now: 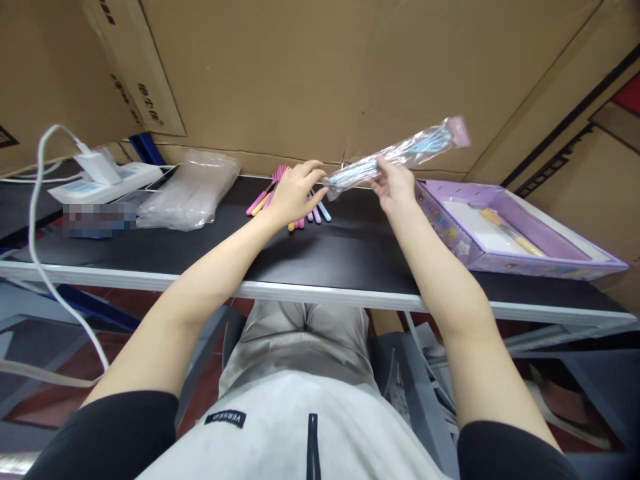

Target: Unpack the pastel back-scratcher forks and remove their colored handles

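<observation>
While one tall spread of brown cardboard (310,80) rises behind, a single black worktop (345,257) with a pale front edge carries everything. On its right sits one purple, open-topped box (453,230), holding one wrapped item (515,232) with yellow parts. On the left lie one stack of clear bags (193,190), its layers too merged to count, and one white power strip (113,185) bearing one white adapter (100,165). One clear packet (400,159), pink at its upper end and holding a light blue utensil, is raised above the worktop, left of the box. Smallest are the loose utensils (260,203) in the middle, with pink, yellow, purple and light blue handles; they overlap, so the full number cannot be told.

Both forearms reach forward, elbows apart. The right hand (395,187) pinches the packet near its middle, which slants up to the right. The left hand (295,193) has its fingers spread over the loose utensils; whether it touches them is unclear.

One dark tag (225,419) on the pale clothing bears upside-down letters beginning "VERSE". Dark characters on the cardboard are hard to read.
</observation>
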`<state>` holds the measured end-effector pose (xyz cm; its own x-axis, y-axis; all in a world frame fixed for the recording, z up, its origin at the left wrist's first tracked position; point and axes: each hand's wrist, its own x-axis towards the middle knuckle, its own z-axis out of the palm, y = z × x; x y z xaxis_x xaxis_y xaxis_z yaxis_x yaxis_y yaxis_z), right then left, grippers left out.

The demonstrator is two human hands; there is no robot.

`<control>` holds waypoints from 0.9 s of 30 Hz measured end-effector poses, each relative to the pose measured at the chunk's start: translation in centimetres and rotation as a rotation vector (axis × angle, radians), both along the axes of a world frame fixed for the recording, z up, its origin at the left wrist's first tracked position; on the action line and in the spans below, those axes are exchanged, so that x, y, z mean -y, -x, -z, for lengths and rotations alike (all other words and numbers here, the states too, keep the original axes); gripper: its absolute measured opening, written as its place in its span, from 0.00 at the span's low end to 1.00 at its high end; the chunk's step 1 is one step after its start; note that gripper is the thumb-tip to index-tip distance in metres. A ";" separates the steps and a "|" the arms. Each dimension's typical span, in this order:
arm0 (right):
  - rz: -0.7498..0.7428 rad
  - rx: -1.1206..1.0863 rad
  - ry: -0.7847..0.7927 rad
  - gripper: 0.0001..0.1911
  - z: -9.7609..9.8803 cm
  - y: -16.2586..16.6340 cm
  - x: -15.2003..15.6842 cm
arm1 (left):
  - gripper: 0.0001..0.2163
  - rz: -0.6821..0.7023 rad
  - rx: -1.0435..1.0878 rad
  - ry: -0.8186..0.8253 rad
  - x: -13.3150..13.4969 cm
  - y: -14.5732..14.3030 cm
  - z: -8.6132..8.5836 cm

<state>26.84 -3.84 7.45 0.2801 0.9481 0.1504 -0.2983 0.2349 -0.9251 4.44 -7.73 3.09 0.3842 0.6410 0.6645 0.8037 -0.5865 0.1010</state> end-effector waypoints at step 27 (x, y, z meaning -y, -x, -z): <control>-0.049 -0.044 0.090 0.21 4.2 -1.1 -2.2 | 0.11 -0.136 0.046 0.063 -1.6 1.9 0.5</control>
<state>27.96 -1.60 3.29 0.2378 0.9699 0.0529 -0.3481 0.1360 -0.9275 2.51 -6.16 2.58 0.2611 0.7262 0.6360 0.8689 -0.4638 0.1728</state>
